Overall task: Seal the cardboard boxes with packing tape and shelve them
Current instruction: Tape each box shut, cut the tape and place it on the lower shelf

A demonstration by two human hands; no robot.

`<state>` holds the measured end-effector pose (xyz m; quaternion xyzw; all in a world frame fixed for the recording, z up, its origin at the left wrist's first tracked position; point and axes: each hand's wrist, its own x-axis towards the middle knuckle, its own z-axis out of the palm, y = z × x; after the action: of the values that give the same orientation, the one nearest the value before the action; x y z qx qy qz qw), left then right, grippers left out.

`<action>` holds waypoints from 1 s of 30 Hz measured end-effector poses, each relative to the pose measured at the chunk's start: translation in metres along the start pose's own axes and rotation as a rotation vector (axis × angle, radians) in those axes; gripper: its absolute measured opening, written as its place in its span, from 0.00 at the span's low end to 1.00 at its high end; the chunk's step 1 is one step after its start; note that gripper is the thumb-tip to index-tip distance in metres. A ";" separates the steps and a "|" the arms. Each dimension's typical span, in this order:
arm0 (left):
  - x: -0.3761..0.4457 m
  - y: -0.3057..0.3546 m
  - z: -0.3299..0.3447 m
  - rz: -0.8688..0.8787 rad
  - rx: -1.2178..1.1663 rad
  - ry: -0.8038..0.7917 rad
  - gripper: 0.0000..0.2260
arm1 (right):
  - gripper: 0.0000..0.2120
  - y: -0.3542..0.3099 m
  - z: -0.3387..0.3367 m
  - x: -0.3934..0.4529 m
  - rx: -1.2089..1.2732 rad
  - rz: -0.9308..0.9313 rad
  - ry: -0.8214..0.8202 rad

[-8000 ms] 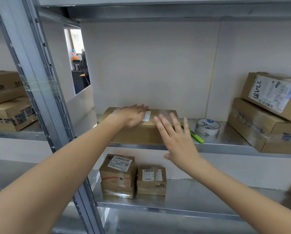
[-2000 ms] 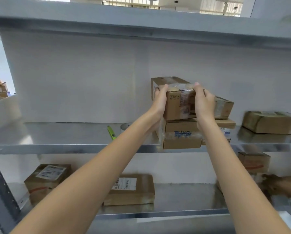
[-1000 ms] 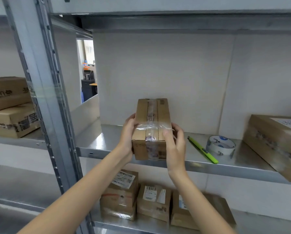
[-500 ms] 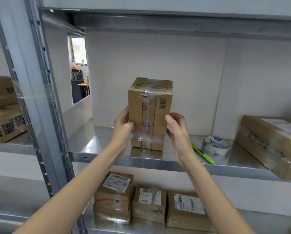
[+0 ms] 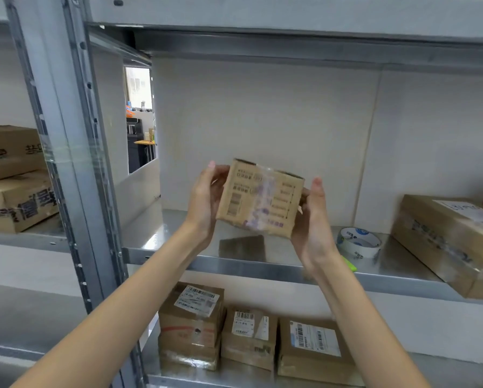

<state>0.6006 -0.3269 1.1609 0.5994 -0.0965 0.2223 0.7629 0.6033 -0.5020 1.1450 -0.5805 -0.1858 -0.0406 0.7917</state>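
Box (image 5: 259, 198) print blurred (both hands holding).

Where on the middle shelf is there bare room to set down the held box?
Bare metal lies under the box on the middle shelf, from the left upright to the tape roll. Crowded on the right: tape roll, green marker, large box.

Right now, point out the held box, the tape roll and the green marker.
held box (image 5: 259, 198), head view, taped front face.
tape roll (image 5: 358, 243), head view, top rim.
green marker (image 5: 349, 265), head view, visible tip beside the right wrist.
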 end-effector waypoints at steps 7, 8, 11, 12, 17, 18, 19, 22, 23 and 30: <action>-0.023 -0.003 0.008 -0.325 0.079 -0.062 0.22 | 0.41 0.015 0.003 -0.007 -0.064 0.073 0.032; -0.027 -0.005 0.006 -0.376 0.091 -0.072 0.19 | 0.38 0.018 0.002 -0.009 -0.066 0.060 0.028; -0.032 -0.011 0.001 -0.460 0.068 -0.076 0.15 | 0.34 0.021 -0.002 -0.013 -0.097 0.016 -0.014; -0.031 -0.010 0.000 -0.463 0.041 -0.079 0.14 | 0.33 0.020 -0.004 -0.012 -0.091 0.008 -0.035; -0.029 -0.011 -0.002 -0.314 -0.125 -0.030 0.14 | 0.25 0.013 -0.004 -0.006 -0.038 -0.037 -0.090; -0.028 -0.012 -0.001 -0.248 -0.139 -0.024 0.24 | 0.26 0.013 -0.002 -0.005 -0.065 -0.055 -0.089; -0.027 -0.013 0.000 -0.201 -0.148 -0.027 0.33 | 0.28 0.014 -0.001 -0.003 -0.089 -0.086 -0.087; -0.025 -0.018 0.003 -0.160 -0.162 0.005 0.40 | 0.32 0.015 -0.002 0.000 -0.114 -0.124 -0.085; -0.027 -0.018 0.004 -0.157 -0.170 0.009 0.39 | 0.30 0.013 -0.004 0.002 -0.150 -0.118 -0.096; -0.012 -0.024 -0.004 -0.300 -0.245 0.099 0.35 | 0.38 -0.019 -0.018 0.036 -0.551 0.109 -0.416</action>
<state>0.6007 -0.3300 1.1338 0.4982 0.0050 0.1220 0.8584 0.6354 -0.5191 1.1695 -0.7772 -0.2943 0.0723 0.5514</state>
